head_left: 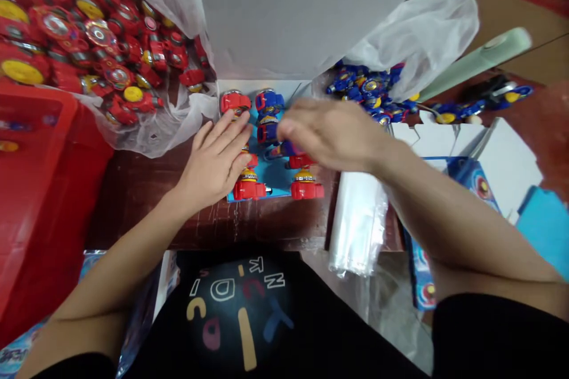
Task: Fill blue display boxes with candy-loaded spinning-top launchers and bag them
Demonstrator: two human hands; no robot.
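Observation:
A blue card (276,175) lies on the dark table, with red toys such as the one at its lower left (249,190) and another at its lower right (306,190). Two blue toys (269,100) stand in line at its upper middle. My left hand (217,160) rests flat over the card's left side, fingers stretched out, partly covering red toys. My right hand (331,130) is above the right side, fingers curled and blurred, beside a blue-purple toy (284,150); whether it grips that toy is hidden.
Red toys (102,32) fill a clear bag at upper left, above a red bin (40,189). Blue toys (371,86) lie in another bag at right. A white box panel (288,12) rises behind the card. Clear plastic sleeves (359,219) and printed boxes (482,183) are at right.

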